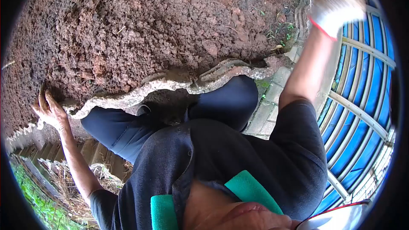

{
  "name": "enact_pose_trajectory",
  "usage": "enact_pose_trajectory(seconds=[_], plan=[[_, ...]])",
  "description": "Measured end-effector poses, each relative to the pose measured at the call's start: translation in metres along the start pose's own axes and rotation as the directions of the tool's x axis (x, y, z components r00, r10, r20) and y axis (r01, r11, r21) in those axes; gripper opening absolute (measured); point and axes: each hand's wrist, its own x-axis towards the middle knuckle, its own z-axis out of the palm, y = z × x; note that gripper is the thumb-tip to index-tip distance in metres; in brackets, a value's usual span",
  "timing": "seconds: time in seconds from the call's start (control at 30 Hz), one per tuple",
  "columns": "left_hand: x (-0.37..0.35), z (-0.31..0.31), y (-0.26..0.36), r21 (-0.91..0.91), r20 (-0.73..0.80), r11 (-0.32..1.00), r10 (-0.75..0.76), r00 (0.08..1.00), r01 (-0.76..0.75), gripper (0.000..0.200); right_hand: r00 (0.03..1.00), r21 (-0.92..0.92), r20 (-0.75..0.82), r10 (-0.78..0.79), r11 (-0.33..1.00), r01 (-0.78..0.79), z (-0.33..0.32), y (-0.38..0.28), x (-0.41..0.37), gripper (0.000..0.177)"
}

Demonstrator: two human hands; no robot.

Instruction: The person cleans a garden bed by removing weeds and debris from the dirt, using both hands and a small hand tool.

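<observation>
My left hand [50, 108] is bare, at the far left, with its fingers apart and their tips against the dark, crumbly soil [140, 30]. It rests beside the rough pale edging [140, 93] that borders the bed. At the top right is my right hand [334, 2], in a white glove with a red cuff. Motion blurs it, and its soil-dark fingers point left over the corner of the bed. Whether it holds anything is not visible.
My knees [228, 102] are against the edging. On the right stand a paved strip [264, 113] and a blue panel [358, 76] behind metal bars. Boards [91, 151], dry stalks and green plants [32, 191] lie at the lower left.
</observation>
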Motion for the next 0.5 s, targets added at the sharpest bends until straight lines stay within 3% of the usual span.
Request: enact_pose_trajectory(seconds=[0.07, 0.17, 0.23, 0.27, 0.4, 0.43, 0.5], plan=[[-0.002, 0.003, -0.013, 0.030, -0.019, 0.999, 0.013, 1.000, -0.013, 0.031, 0.984, -0.080, -0.009, 0.181, 0.980, -0.181, -0.010, 0.051, -0.017, 0.022], [-0.002, -0.001, -0.003, -0.021, -0.009, 1.000, 0.001, 1.000, -0.001, 0.031, 0.944, -0.123, 0.023, 0.329, 0.938, -0.323, -0.004, 0.036, -0.034, 0.022], [-0.002, -0.006, -0.001, -0.024, 0.010, 0.999, 0.022, 1.000, -0.022, 0.031, 0.942, -0.134, 0.030, 0.333, 0.936, -0.327, -0.002, -0.001, -0.032, 0.022], [-0.001, -0.006, -0.004, -0.008, 0.013, 0.999, 0.038, 0.999, -0.038, 0.031, 0.966, -0.069, -0.006, 0.259, 0.964, -0.258, 0.001, -0.022, -0.024, 0.023], [-0.001, -0.003, -0.007, 0.003, 0.018, 1.000, 0.025, 1.000, -0.025, 0.036, 0.975, 0.010, 0.190, -0.112, 0.994, 0.112, -0.016, -0.064, 0.002, 0.029], [-0.001, -0.003, -0.006, -0.020, 0.019, 1.000, -0.016, 1.000, 0.016, 0.037, 0.987, 0.022, 0.123, -0.104, 0.994, 0.103, -0.003, -0.065, 0.001, 0.030], [-0.003, -0.003, -0.005, -0.080, 0.015, 0.996, -0.032, 0.999, 0.033, 0.034, 0.994, -0.001, -0.050, 0.093, 0.996, -0.093, -0.011, -0.016, 0.010, 0.028]])
